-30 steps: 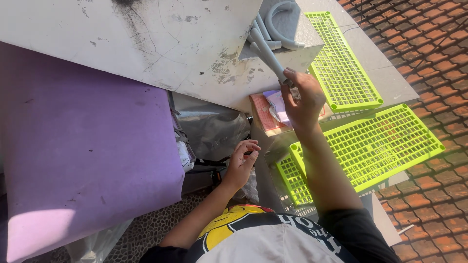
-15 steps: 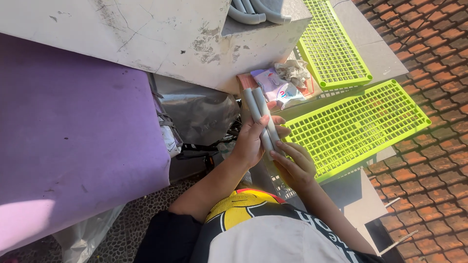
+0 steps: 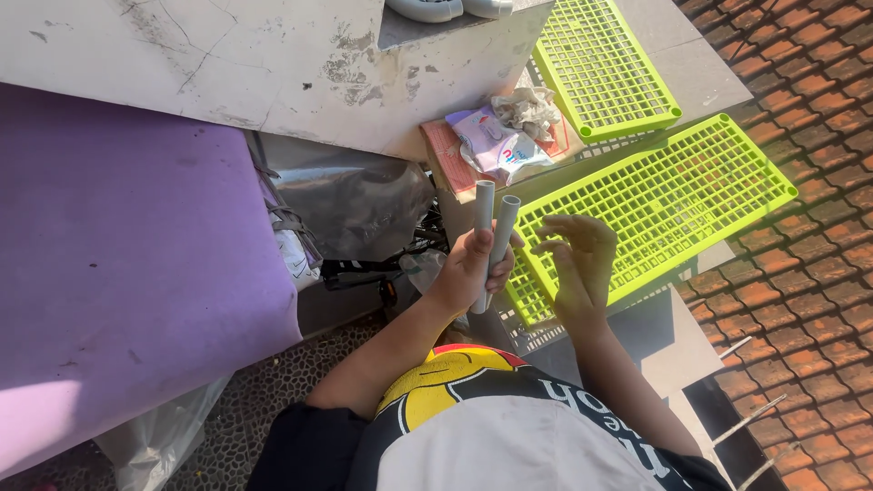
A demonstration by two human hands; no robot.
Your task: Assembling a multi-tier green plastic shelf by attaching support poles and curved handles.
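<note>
Purple board (image 3: 118,255) fills the left, under a cracked white bench (image 3: 227,64). Near the middle, my left hand (image 3: 468,268) is closed around two short grey pipes (image 3: 489,241), held side by side and almost upright. Just beside it, my right hand (image 3: 582,259) hovers empty with fingers spread. Behind both hands lies a lime-green plastic grid (image 3: 655,205), with terracotta roof tiles (image 3: 809,273) at the far right.

Two short grey plastic pipes (image 3: 489,238) stand side by side, touching, nearly upright. Their open round ends face up. The left hand (image 3: 468,268) grips their lower halves.
</note>
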